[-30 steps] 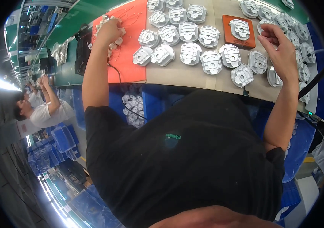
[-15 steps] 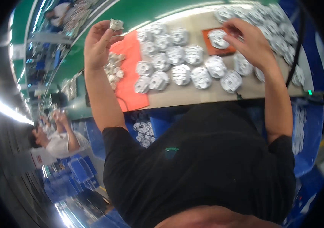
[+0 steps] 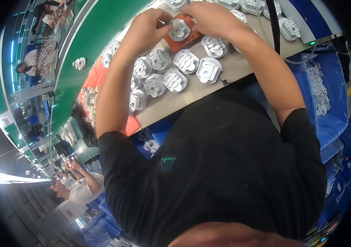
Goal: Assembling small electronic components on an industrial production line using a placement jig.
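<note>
The person is wearing a black shirt [image 3: 216,177], whose loose fabric is creasing softly across the front and whose rounded neckline [image 3: 225,221] is curving near the lower edge of the view. A small green print [image 3: 168,159] is showing on it, just above a dark bluish patch [image 3: 167,166]. The short left sleeve [image 3: 117,146] and right sleeve [image 3: 301,133] are leaving the forearms [image 3: 272,78] bare.

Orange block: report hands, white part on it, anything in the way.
Left hand at white part; right hand by edge of orange block. White part atop block, partly covered. Other white parts crowd nearby.
</note>
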The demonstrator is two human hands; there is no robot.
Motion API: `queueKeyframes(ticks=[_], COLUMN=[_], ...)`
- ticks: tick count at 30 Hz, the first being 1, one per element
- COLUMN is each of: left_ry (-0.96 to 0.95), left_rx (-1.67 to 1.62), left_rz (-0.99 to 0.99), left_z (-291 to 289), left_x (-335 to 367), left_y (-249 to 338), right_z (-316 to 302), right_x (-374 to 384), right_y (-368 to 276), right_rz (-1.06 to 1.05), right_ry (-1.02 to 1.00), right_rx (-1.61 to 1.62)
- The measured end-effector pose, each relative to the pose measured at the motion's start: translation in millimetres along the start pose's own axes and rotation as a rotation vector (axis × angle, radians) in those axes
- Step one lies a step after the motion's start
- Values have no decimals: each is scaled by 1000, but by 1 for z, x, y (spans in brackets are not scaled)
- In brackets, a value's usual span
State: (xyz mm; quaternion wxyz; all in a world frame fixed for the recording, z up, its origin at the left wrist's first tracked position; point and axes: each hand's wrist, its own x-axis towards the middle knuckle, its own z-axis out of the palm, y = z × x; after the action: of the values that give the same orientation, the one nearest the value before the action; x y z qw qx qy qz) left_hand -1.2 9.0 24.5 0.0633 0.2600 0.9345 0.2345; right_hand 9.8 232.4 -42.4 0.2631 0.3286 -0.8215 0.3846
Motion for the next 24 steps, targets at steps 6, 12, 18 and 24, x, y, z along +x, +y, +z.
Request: queueKeyframes(ticks=[6,12,18,24], left_ry=[-91,-138,-55,7], left_rx=[62,50,26,2], left_rz=[53,45,92,129], left_z=[3,1,5,13], left_x=[5,8,10,3], left_y=[1,-2,-5,-16], right_z=[12,-2,-17,-26], right_x=[20,32,24,56], right_y=[3,-6,-8,-16], right_rz=[366,399,113,344], right_ry=[-558,-674,-399,-727], right_rx=[-97,-6,-168,-141])
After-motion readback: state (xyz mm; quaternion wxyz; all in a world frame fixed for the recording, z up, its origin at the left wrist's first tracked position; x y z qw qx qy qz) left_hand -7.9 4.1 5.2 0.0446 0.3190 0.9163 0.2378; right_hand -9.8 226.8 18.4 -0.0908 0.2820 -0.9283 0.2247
